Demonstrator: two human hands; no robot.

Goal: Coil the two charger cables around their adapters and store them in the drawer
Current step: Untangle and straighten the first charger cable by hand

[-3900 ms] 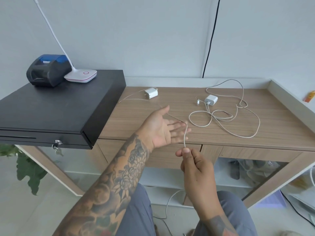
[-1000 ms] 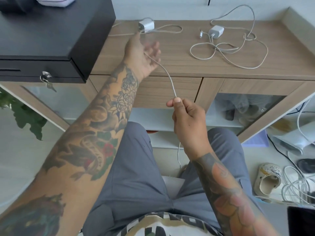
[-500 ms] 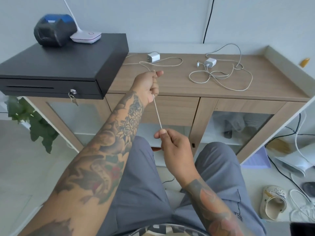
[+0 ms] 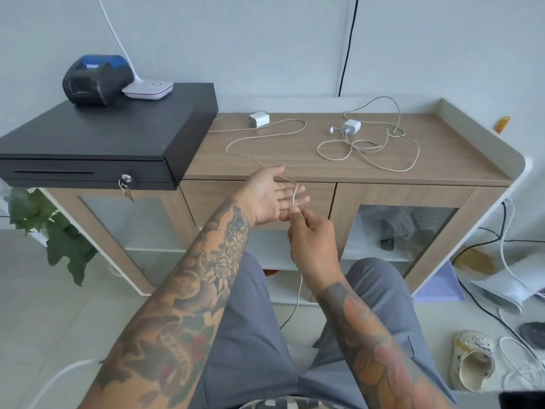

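Two white adapters lie on the wooden cabinet top. The left adapter has its cable looping across the top and down over the front edge into my hands. My left hand is held flat, palm up, fingers straight, with the cable lying over its fingertips. Just below it, my right hand pinches the cable between thumb and forefinger; the rest hangs down between my knees. The right adapter sits amid its own loose tangled cable. The closed drawer front is behind my hands.
A black cash drawer with a key stands on the left, carrying a small printer and a white lamp base. A plant is at lower left. A sandal, cables and papers lie on the floor at right.
My left hand has let go of the cable, opened flat and dropped below the cabinet edge. My right hand has risen close under it, still pinching the cable. More cable now loops on the top.
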